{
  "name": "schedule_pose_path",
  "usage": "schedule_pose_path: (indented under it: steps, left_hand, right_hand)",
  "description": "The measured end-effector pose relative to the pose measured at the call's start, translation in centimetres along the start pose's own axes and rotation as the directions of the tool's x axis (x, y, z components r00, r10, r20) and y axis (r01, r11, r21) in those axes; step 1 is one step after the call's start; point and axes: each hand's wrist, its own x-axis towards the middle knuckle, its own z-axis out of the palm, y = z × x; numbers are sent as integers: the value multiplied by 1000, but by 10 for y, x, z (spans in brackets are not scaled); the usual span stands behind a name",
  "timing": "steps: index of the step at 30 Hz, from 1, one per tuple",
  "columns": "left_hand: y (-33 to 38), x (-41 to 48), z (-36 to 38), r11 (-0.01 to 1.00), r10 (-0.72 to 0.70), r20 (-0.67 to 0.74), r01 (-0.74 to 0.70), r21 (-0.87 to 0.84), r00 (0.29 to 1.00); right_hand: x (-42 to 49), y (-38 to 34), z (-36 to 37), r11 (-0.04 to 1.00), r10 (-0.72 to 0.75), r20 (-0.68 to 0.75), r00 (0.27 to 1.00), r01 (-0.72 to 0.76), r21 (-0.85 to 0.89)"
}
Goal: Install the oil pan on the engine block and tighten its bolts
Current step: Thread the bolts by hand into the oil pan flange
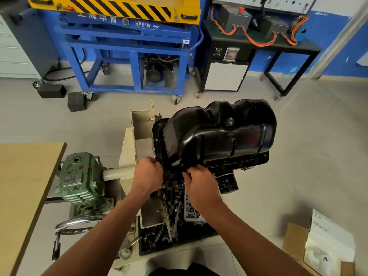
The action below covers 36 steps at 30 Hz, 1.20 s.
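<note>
A glossy black oil pan (219, 134) sits upside down on top of the engine block (179, 188), which hangs in a cream engine stand (139, 128). Its bolt flange (239, 164) runs along the near and left edges, and a drain plug (230, 121) shows on its upper face. My left hand (148, 174) holds the pan's near left corner at the flange. My right hand (199, 178) pinches the near flange edge just right of it; what lies between its fingertips is hidden. A black oil filter (227, 182) sticks out below the pan.
A green gearbox (79, 178) with a chrome handwheel (77, 224) sits left of the stand. A black tray (159, 236) of loose bolts and parts lies under the engine. A wooden table (23, 186) is at left, a cardboard box (318, 246) at right, and a blue lift cart (127, 46) behind.
</note>
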Motion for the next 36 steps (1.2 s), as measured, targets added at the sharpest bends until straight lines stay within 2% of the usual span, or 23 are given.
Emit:
schedule_pose_path:
  steps: [7,14,24,31,36]
  left_hand:
    - [1,0,0,1000,0,-5,0,14,1000]
    - [0,-1,0,1000,2,-1,-2,-7,1000]
    - [-1,1,0,1000,0,-7,0,3,1000]
    - [-1,1,1,1000,-4,-17,4,3,1000]
    - [-2,3,0,1000,5,-14,-4,29,1000]
  right_hand:
    - [4,3,0,999,33,-22,999,-34,-29]
    - [1,3,1,997,68,-47,997,-67,32]
    - [3,3,2,997,77,-32,997,-78,-30]
    - [2,1,3,992,117,-10,993,-116,54]
    - [3,2,3,992,122,-31,992,-122,4]
